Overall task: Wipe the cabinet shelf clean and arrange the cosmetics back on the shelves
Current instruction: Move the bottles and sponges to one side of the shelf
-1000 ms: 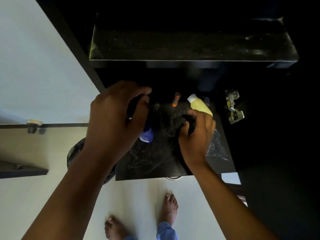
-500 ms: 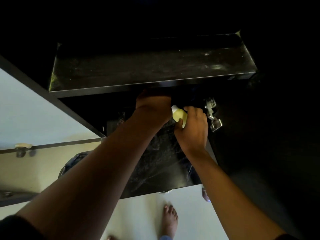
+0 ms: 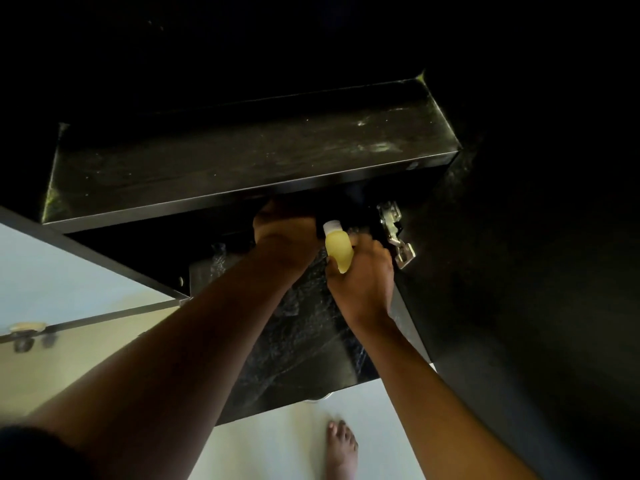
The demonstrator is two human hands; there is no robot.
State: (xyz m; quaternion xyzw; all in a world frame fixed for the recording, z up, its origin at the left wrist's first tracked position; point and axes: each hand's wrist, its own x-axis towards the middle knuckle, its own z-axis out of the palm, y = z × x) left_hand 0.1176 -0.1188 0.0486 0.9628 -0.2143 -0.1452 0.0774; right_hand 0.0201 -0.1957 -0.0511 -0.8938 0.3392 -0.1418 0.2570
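My right hand (image 3: 363, 271) grips a small yellow bottle (image 3: 337, 247) with a white cap, held upright just under the front edge of the dark upper shelf (image 3: 242, 157). My left hand (image 3: 284, 230) reaches deep under that shelf, above the lower black shelf (image 3: 304, 341); its fingers are hidden in shadow, so what it holds cannot be seen. The upper shelf is bare, dusty and streaked. The lower shelf shows smears and scratches.
A metal door hinge (image 3: 394, 233) sits right of my right hand on the cabinet's dark side wall. A white cabinet door (image 3: 52, 271) stands open at the left with a small knob (image 3: 26, 329). A bare foot (image 3: 341, 448) rests on the pale floor below.
My view tilted up, showing more of the upper shelf. Both hands went deeper under that shelf; my right hand took hold of the yellow bottle and raised it. The blue-capped item and orange tube left sight.
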